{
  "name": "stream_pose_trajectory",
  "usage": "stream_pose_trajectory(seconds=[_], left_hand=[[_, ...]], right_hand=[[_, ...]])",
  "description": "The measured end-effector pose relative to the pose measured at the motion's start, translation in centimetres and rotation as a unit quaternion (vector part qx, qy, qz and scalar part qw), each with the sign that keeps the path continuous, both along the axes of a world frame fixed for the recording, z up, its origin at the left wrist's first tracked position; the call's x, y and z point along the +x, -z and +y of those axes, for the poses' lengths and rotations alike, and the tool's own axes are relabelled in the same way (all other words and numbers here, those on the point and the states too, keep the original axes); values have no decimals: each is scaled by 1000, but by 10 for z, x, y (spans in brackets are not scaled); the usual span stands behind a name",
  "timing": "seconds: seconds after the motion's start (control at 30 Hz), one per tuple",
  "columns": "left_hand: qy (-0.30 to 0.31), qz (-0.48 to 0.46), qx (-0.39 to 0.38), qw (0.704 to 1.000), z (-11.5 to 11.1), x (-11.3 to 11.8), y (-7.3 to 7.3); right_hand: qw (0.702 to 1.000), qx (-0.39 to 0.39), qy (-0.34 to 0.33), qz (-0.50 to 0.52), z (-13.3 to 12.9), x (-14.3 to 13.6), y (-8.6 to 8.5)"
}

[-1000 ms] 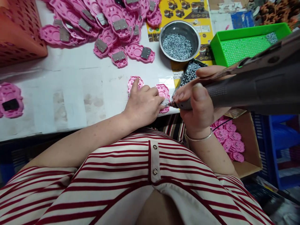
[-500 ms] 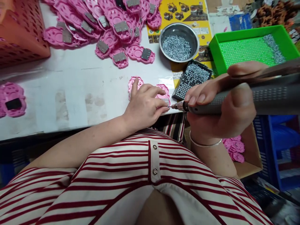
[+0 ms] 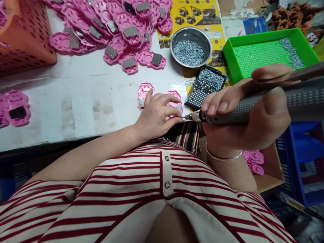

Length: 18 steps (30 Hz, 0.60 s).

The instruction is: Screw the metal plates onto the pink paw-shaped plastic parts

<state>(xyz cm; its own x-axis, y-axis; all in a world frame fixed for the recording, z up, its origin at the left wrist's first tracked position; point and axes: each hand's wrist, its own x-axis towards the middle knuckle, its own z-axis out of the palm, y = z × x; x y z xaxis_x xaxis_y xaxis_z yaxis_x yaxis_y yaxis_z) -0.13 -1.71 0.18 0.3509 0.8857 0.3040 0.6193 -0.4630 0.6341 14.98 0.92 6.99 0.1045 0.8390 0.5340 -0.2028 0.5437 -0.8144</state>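
My right hand (image 3: 245, 111) is wrapped round a grey electric screwdriver (image 3: 235, 113), held nearly level and pointing left. Its thin bit meets the near edge of a pink plastic casing (image 3: 174, 94) with a metal plate on it. My left hand (image 3: 158, 111) lies over that casing at the table's front edge, thumb and forefinger closed on its near side beside the bit tip. Any screw there is too small to make out. Another pink casing (image 3: 146, 89) lies by my left forefinger, partly covered by the hand.
Many pink casings (image 3: 130, 32) are heaped at the back, near an orange basket (image 3: 30, 40). A steel bowl of screws (image 3: 191, 47), a black perforated tray (image 3: 206, 86) and a green tray (image 3: 258, 55) stand to the right. Below sits a cardboard box (image 3: 272, 168) containing pink parts.
My right thumb and hand have shifted slightly right and up on the screwdriver. The bit stays at my left fingertips, and the whole view has moved a little.
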Motion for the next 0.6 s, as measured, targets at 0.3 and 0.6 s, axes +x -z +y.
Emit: stream_pose_trajectory(seconds=[0.3, 0.6], left_hand=[[11, 30, 3, 999, 5, -2, 5], [23, 16, -6, 1000, 5, 2, 2]], right_hand=[[998, 54, -30, 17, -6, 4, 5], [997, 2, -13, 77, -7, -1, 1]])
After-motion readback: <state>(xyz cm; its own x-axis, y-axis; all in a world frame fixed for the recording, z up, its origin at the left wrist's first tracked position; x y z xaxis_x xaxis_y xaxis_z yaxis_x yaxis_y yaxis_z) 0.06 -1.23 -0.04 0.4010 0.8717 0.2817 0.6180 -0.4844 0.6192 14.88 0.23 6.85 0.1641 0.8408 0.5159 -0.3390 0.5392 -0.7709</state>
